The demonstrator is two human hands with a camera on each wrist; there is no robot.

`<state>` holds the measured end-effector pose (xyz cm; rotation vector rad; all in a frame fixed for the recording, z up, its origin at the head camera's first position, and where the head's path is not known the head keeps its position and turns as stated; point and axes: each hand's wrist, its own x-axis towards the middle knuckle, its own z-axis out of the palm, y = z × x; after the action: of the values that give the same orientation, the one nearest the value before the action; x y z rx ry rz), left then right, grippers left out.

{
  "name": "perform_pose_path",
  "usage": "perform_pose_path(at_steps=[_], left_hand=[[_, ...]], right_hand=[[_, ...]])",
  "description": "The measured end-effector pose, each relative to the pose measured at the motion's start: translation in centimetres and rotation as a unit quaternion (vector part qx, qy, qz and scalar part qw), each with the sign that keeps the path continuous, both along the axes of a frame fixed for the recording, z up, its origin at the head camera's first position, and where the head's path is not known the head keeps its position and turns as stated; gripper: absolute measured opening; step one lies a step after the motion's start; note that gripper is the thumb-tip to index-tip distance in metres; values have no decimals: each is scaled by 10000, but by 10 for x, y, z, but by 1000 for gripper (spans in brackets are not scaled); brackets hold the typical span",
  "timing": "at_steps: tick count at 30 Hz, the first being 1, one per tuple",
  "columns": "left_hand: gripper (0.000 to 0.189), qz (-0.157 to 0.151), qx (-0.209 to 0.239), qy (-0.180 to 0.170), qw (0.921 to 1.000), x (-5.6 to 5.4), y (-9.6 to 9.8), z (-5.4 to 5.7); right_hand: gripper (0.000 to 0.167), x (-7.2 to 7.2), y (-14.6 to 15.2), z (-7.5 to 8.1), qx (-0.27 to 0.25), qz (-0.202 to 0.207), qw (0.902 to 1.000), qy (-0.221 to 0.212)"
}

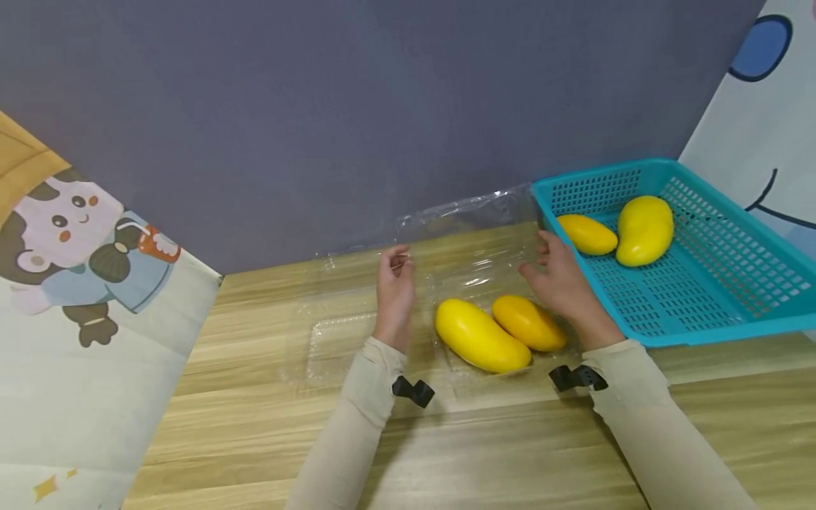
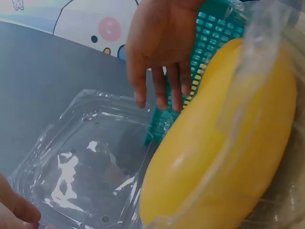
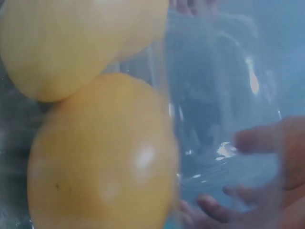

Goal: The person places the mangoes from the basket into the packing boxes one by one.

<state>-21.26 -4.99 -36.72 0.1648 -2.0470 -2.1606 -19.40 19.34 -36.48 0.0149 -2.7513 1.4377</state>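
Two yellow mangoes lie side by side in a clear plastic clamshell box: a larger mango on the left and a smaller, deeper-yellow mango. The box's lid stands raised behind them. My left hand is by the left side of the box, fingers bent loosely with nothing between them. On the opposite side, my right hand hovers between lid and basket, fingers relaxed and spread. In the left wrist view, the right hand's fingers hang down near the lid's corner.
Left of the hands lies another clear plastic box, open. A turquoise basket at the right holds a small mango and a rounder mango. A grey wall rises behind the wooden table.
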Motion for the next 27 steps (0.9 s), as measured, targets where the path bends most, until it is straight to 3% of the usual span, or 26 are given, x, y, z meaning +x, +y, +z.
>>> perform_pose_path(at_steps=[11,17,23,27], left_hand=[[23,81,27,376,9993,1,-6,3],[18,21,-386,743,9965,4,-10,11],[19,-278,-1097,1145,9870,10,-19,22],[18,-438,-1433,1403,9787,12,-23,26]], right_hand=[[63,6,1,4,-162,133,9985,498],[59,10,2,8,-635,39,9927,1021],[52,15,7,17,-545,-272,9866,1516],[46,18,13,24,-197,-393,9849,1676]])
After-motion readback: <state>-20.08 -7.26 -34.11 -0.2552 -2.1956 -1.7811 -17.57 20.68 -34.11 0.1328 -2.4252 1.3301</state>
